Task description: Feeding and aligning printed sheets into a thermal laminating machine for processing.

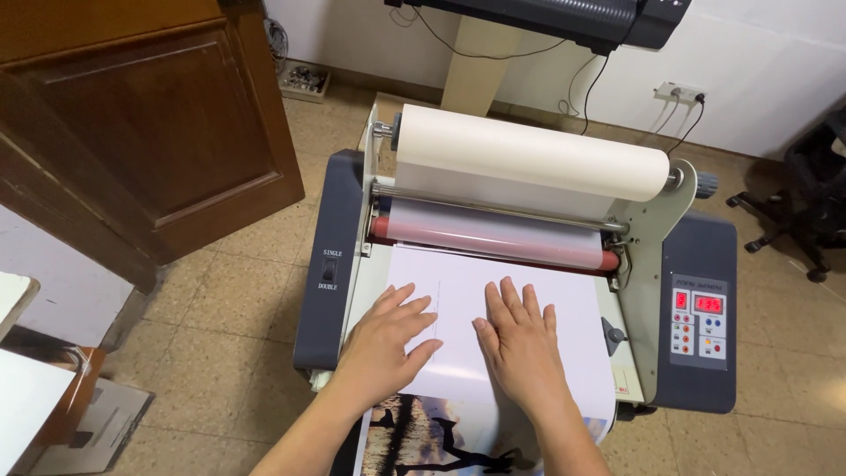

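Both forearms are bare, with no sleeve showing up to the lower picture edge below the laminator [520, 256]. The left hand [388, 344] and right hand [522, 344] wear no gloves, rings or watch; fingernails are short and unpainted.

2 red-lit displays [698, 302] on laminator's right grey control panel [699, 322], white label [330, 268] on left side

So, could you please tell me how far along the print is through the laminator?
Done: the sheet's leading edge has reached the red roller. In hand: left hand and right hand press flat on it. Left: most of the sheet, including its printed picture end, lies on the feed side.
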